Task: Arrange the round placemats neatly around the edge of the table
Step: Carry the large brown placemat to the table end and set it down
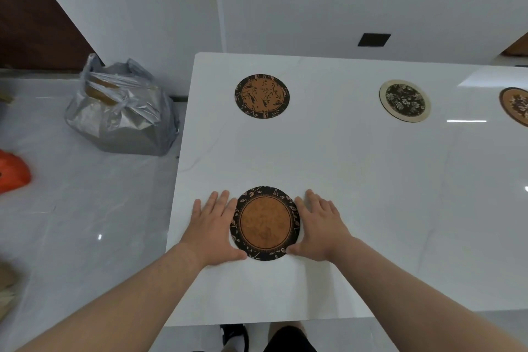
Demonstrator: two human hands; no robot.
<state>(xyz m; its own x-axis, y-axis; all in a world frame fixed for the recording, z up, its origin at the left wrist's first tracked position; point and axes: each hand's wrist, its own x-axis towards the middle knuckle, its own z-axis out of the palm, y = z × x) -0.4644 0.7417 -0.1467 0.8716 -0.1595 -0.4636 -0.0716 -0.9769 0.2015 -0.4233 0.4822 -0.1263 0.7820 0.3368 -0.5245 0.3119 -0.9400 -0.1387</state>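
Observation:
A round placemat with a brown centre and black leaf border [265,223] lies flat near the front left of the white table [357,180]. My left hand [213,227] rests flat against its left edge and my right hand [321,226] against its right edge, fingers spread, both touching its rim. A second brown and black placemat [262,96] lies at the far left. A cream-rimmed dark floral placemat [405,101] lies at the far middle. Another brown placemat [515,106] is cut off at the right edge of the view.
A silvery plastic bag [120,111] sits on the grey floor left of the table. An orange object [13,173] shows at the far left. The wall stands close behind the table, with a black square [373,39] on it. My shoe [234,337] is below the table's front edge.

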